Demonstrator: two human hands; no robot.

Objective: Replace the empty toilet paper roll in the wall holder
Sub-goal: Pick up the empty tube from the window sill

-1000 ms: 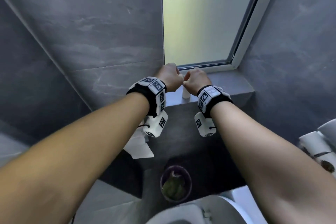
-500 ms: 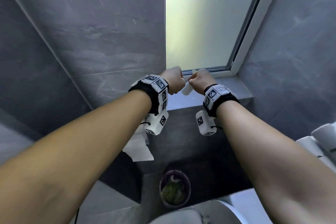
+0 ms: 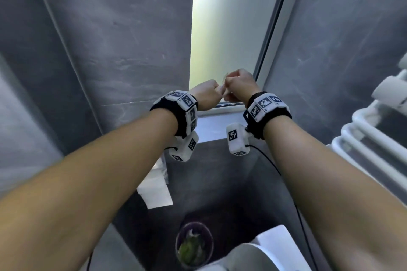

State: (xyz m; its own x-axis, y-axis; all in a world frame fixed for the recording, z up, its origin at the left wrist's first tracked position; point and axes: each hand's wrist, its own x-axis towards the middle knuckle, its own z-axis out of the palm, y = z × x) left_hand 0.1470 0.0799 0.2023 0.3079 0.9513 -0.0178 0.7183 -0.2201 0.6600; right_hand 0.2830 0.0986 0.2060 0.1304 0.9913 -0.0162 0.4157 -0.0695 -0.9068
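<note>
My left hand (image 3: 206,97) and my right hand (image 3: 240,86) are raised side by side in front of the frosted window, both closed into fists. Between the fists shows only a sliver of a small white tube (image 3: 221,90); both hands pinch it and most of it is hidden. Low on the left wall, a white sheet of toilet paper (image 3: 156,193) hangs from the wall holder (image 3: 164,170). My left forearm covers most of the holder, and whether a roll sits on it cannot be told.
A grey window sill (image 3: 211,126) runs just below my hands. A round bin (image 3: 193,246) with green waste stands on the floor beside the white toilet (image 3: 253,257). A white towel radiator (image 3: 374,138) lines the right wall. Dark tiled walls close in on both sides.
The white tube stood on the sill a second ago. Both hands have lifted it off and risen up in front of the window; the view has tilted upward.
</note>
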